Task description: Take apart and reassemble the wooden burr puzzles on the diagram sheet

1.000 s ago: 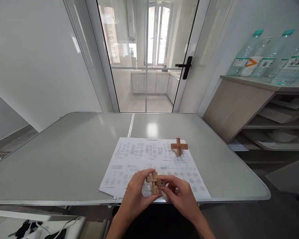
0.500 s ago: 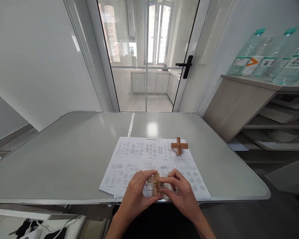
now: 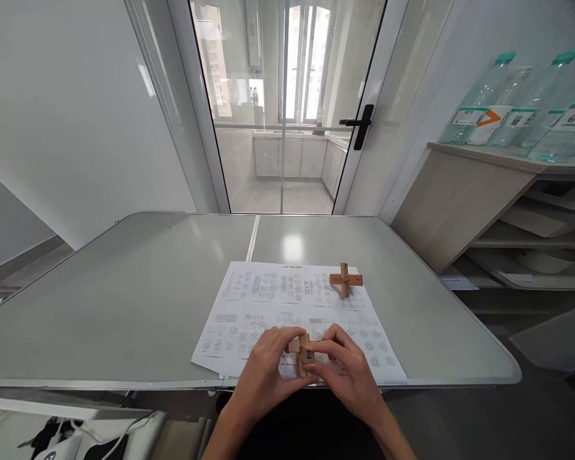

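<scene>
A small wooden interlocking puzzle [image 3: 305, 358] of several light-brown blocks is between my hands, over the near part of a printed sheet [image 3: 268, 313]. My left hand [image 3: 267, 365] is closed around its left side, the index finger on top and the thumb below. On the right, my right hand [image 3: 345, 364] pinches a block marked with a dark "2" between thumb and index finger. Fingers hide parts of the puzzle. A second wooden piece, a darker cross-shaped puzzle [image 3: 345, 280], lies on the sheet's far right corner.
The sheet lies at the near edge of a grey table [image 3: 124, 306]. Beyond stands a glass door [image 3: 249, 153] with a black handle [image 3: 363, 127]. To the right is a shelf unit [image 3: 479, 191] with several plastic bottles [image 3: 517, 118]. Cables [image 3: 119, 437] lie at lower left.
The block marked "2" has shifted slightly left against the other blocks, narrowing the gap in the puzzle. Both hands keep their grip; the cross-shaped puzzle stays in place on the sheet.
</scene>
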A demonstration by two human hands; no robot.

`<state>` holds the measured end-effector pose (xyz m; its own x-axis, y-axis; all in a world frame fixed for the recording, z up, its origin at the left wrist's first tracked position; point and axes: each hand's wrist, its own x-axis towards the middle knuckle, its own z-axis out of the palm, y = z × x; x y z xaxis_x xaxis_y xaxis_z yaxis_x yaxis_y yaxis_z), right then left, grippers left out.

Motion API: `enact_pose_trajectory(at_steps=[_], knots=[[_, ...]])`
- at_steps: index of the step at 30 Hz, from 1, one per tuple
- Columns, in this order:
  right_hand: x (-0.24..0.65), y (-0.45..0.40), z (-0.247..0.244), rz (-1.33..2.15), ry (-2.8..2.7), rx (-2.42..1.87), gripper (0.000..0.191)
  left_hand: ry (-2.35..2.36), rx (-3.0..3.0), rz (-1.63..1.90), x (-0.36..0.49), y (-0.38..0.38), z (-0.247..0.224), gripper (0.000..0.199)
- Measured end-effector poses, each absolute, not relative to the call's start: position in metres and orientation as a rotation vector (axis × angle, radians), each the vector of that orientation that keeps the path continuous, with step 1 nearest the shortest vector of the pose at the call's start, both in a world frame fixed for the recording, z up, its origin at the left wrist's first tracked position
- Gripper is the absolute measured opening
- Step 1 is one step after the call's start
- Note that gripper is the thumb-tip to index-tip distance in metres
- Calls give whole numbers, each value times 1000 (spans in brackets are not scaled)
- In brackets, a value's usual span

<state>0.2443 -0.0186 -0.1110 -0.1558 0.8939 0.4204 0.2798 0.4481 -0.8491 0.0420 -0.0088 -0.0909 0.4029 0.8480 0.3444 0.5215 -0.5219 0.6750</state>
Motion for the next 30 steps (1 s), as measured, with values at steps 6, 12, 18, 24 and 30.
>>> enact_pose_trajectory(at_steps=[6,12,18,24,30], knots=[[244,-17,-109,776,-1716,-1026,16,1167,2215,933,41,-9,-91,55],[245,-20,-104,848,-1721,-1066,31,1219,2119,942,38,-9,-94,63],[245,-16,-105,924,-1662,-1137,26,1254,1954,1005,34,-9,-94,73],[242,-14,-103,950,-1733,-1126,19,1243,1913,1006,32,-10,-93,74],[243,-17,-103,983,-1719,-1129,20,1190,1914,968,31,-10,-93,76]])
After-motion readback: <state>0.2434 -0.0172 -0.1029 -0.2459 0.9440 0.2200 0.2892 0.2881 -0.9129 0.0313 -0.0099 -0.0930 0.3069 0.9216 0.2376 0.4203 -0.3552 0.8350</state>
